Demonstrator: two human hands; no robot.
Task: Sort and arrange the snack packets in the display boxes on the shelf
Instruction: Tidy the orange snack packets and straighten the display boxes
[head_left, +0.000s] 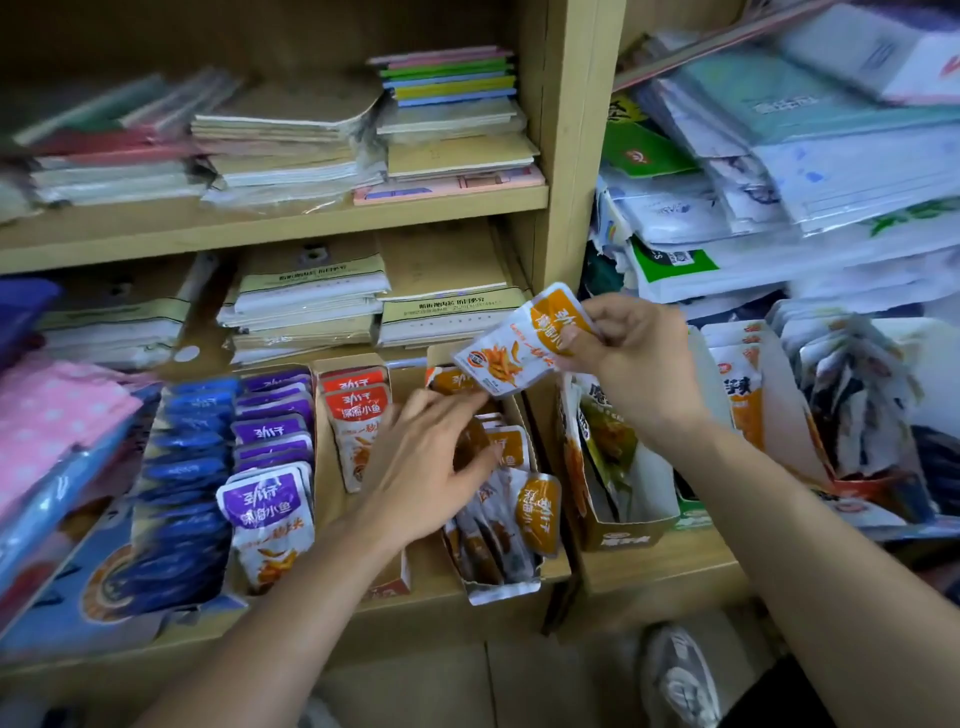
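Note:
My right hand (626, 353) pinches an orange-and-white snack packet (511, 348) and holds it above the display box of orange packets (519, 499). My left hand (431, 457) reaches into that same box, fingers spread and resting on the packets near its back; nothing is gripped in it. To the left stand a box of red packets (356, 415), a row of purple packets (272, 467) and a row of blue packets (182, 493). Further boxes of packets (613, 452) stand to the right.
Stacks of notebooks and paper pads (311, 301) fill the shelf behind the boxes and the shelf above. A wooden upright (571, 156) divides the shelf. Piled plastic-wrapped goods (779, 182) fill the right bay. Pink dotted fabric packs (52, 421) lie at the left.

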